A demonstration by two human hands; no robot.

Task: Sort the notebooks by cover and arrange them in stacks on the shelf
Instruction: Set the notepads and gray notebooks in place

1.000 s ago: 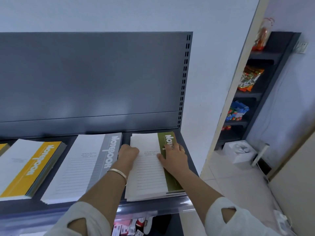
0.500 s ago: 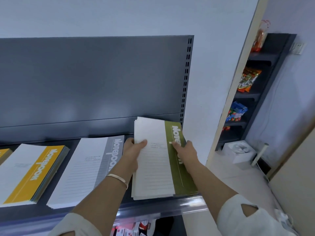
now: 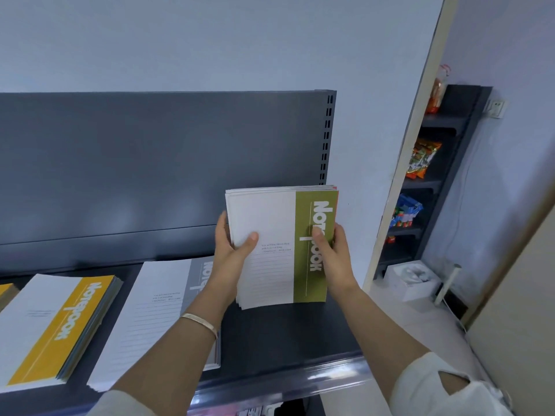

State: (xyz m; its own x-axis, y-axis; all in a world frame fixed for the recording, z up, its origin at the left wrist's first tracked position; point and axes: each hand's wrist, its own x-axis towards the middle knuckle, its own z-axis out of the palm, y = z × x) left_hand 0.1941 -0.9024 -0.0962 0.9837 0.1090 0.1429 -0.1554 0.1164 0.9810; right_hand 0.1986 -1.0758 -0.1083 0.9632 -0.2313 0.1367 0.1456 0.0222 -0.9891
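Green notebook stack (image 3: 279,244) is gripped upright above shelf (image 3: 288,334) by L hand (image 3: 231,250) & R hand (image 3: 333,253), thumbs on cover.

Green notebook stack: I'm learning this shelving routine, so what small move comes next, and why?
Probably tap the green notebook stack on the shelf to square it: left hand and right hand hold it upright at the right end, and its top edges look fanned.

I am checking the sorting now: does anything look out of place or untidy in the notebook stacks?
The green notebook stack, held upright by the left hand and right hand, shows a thin reddish edge at its upper right, perhaps a different cover behind. Its top edges are fanned unevenly.
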